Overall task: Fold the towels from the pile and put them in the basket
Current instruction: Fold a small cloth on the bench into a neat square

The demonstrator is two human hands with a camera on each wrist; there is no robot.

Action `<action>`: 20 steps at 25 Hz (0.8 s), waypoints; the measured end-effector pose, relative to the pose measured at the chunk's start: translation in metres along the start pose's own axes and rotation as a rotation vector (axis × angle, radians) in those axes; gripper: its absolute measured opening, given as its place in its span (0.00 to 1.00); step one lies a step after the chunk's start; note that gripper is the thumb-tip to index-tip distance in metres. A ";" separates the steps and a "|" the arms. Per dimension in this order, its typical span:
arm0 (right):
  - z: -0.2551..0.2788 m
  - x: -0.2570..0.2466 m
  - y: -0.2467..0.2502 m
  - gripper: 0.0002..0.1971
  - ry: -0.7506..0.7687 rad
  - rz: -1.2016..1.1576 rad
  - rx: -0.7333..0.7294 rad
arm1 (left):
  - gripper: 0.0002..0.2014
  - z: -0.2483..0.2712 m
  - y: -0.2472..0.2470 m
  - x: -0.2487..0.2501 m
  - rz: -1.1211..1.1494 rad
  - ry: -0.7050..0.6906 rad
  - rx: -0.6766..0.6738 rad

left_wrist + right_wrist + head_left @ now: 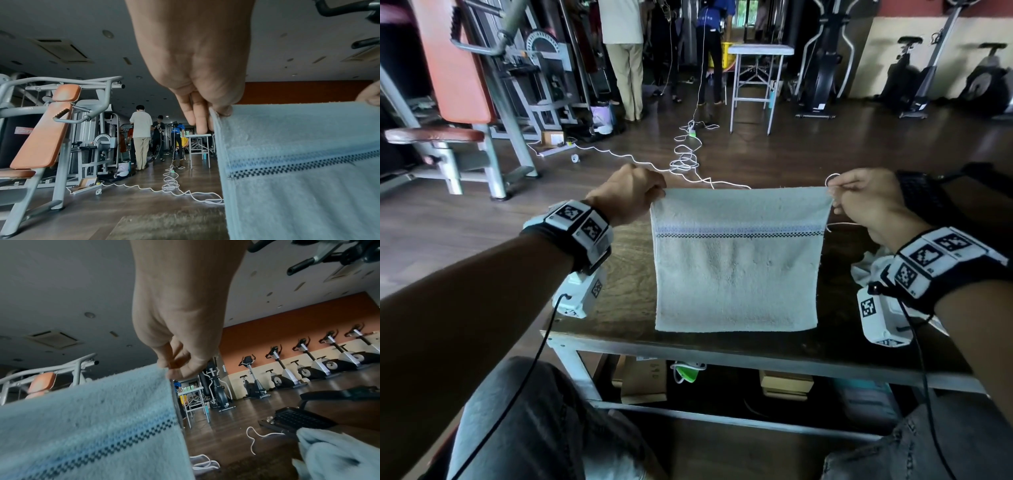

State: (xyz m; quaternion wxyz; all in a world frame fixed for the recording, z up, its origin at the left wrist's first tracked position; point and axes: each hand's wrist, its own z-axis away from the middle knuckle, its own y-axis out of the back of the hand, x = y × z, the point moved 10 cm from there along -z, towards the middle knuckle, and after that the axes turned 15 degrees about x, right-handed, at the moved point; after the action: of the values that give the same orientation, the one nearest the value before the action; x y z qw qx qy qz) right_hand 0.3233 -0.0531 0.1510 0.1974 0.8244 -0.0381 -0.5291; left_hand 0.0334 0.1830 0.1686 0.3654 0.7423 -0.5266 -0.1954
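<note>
A pale towel (736,270) with a blue and dark checked stripe hangs spread out above the brown table (626,308). My left hand (631,197) pinches its upper left corner, and my right hand (859,202) pinches the upper right corner. The left wrist view shows the towel (304,162) stretched to the right of my left hand (213,112). In the right wrist view my right hand (174,368) pinches the towel (92,415) at its corner. The pile of towels (873,270) lies at the table's right side, mostly hidden by my right wrist. A black basket (302,418) stands beyond the pile (337,456).
The table's front edge (722,353) is near my knees, with boxes on the shelf below. A white cable (685,161) lies coiled on the floor beyond. Gym machines (482,102) stand at the left, exercise bikes (928,85) at the right, and people (626,58) stand far back.
</note>
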 end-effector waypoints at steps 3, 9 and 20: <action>-0.020 -0.014 -0.005 0.12 -0.044 0.032 0.005 | 0.09 -0.034 0.006 -0.005 -0.066 0.058 0.010; -0.040 -0.057 0.011 0.09 0.096 -0.208 0.172 | 0.12 -0.062 0.059 -0.005 -0.002 0.137 0.287; 0.085 0.092 -0.017 0.09 0.009 0.243 -0.436 | 0.06 0.125 -0.044 0.004 0.321 0.240 -0.226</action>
State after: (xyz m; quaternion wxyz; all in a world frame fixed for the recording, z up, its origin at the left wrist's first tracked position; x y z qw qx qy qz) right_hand 0.2860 -0.0871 0.0349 0.4329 0.7540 -0.0212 -0.4936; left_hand -0.0210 0.1455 0.0539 0.5326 0.6212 -0.5656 -0.1026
